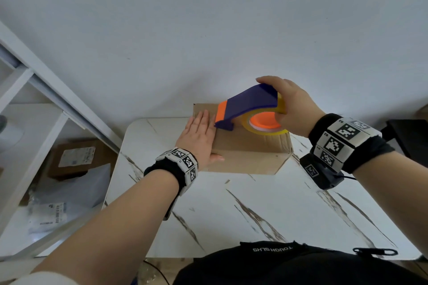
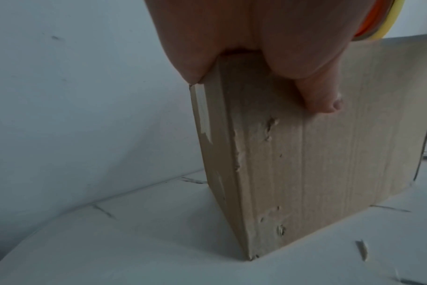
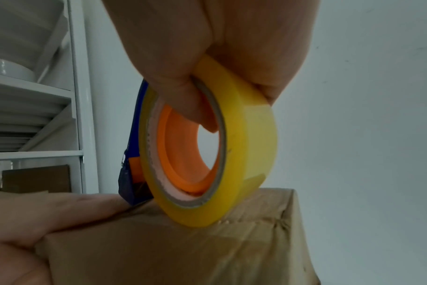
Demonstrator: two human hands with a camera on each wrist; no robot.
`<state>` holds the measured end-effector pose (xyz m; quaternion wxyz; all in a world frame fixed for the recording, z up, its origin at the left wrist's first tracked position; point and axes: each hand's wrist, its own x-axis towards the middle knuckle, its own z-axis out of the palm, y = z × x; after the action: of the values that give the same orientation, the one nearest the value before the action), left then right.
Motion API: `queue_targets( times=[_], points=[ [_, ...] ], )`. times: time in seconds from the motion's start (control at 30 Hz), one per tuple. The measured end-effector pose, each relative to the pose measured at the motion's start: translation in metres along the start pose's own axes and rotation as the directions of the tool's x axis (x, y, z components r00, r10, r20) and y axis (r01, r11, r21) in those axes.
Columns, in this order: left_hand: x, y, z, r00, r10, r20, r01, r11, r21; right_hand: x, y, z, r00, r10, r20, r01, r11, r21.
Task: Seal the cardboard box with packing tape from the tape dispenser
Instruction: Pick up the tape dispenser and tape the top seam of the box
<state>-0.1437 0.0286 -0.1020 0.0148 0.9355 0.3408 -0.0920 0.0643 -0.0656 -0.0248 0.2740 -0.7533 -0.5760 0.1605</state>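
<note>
**Dispenser nose down at the left end of the lid, the run lying toward our right**

Our right hand (image 1: 289, 106) is wrapped round the tape dispenser (image 1: 247, 106), fingers over the blue hood and thumb hooked into the orange core, as the right wrist view shows. Our left hand (image 1: 199, 136) lies flat on the top of the cardboard box (image 1: 250, 148), fingers straight and together, the thumb pressed on the near side wall; it grips nothing, only pins the box down.

The relation that counts: the dispenser's nose (image 1: 223, 125) sits just beside our left fingertips, at the left part of the lid, while the yellow tape roll (image 3: 232, 150) rests on or very close to the cardboard further right. The lid's long axis runs left to right across us, so we judge the pull should travel rightward, away from the holding hand and toward the working one. The box stands at the far edge of the marble-patterned table (image 1: 254, 210), against the wall.

What we cannot make out: whether any tape is already stuck down under the nose, where the flap seam runs, and the far-left end of the lid, hidden by our left hand. The blade is out of sight.
</note>
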Motion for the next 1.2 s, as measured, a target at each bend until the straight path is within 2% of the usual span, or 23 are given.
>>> queue_targets(
  times=[0.17, 0.33, 0.67, 0.77, 0.93, 1.0, 1.1, 1.2],
  points=[
    [-0.001, 0.001, -0.001, 1.0, -0.001, 0.008, 0.001, 1.0, 0.005, -0.005, 0.004, -0.005, 0.999, -0.017, 0.039, 0.017, 1.0, 0.001],
    [-0.001, 0.001, -0.002, 1.0, -0.005, 0.028, 0.005, 1.0, 0.025, -0.012, 0.008, -0.012, 0.998, 0.026, 0.064, -0.029, 0.999, 0.045],
    [0.0, 0.002, -0.001, 0.999, 0.013, 0.032, -0.013, 1.0, -0.008, -0.019, 0.019, -0.025, 0.99, -0.02, 0.139, 0.009, 0.997, 0.079],
    [0.001, 0.004, -0.001, 0.999, 0.016, 0.038, -0.016, 1.0, -0.008, -0.02, 0.02, -0.031, 0.987, -0.001, 0.163, -0.017, 0.994, 0.11],
    [0.001, 0.006, -0.002, 0.998, -0.006, 0.062, 0.005, 1.0, 0.028, -0.011, 0.018, -0.03, 0.997, -0.001, 0.076, -0.016, 0.975, 0.222],
    [0.001, 0.007, -0.004, 0.998, -0.018, 0.067, 0.015, 0.999, 0.052, -0.005, 0.015, -0.027, 0.997, -0.032, 0.067, 0.013, 0.964, 0.265],
    [0.002, 0.016, -0.009, 0.998, -0.051, 0.048, 0.048, 0.997, 0.066, 0.001, 0.009, -0.024, 0.986, -0.119, 0.114, 0.099, 0.98, 0.171],
    [0.003, 0.036, -0.008, 0.99, -0.141, 0.002, 0.141, 0.99, 0.01, 0.004, 0.006, -0.023, 0.978, -0.165, 0.125, 0.151, 0.982, 0.111]
  ],
)
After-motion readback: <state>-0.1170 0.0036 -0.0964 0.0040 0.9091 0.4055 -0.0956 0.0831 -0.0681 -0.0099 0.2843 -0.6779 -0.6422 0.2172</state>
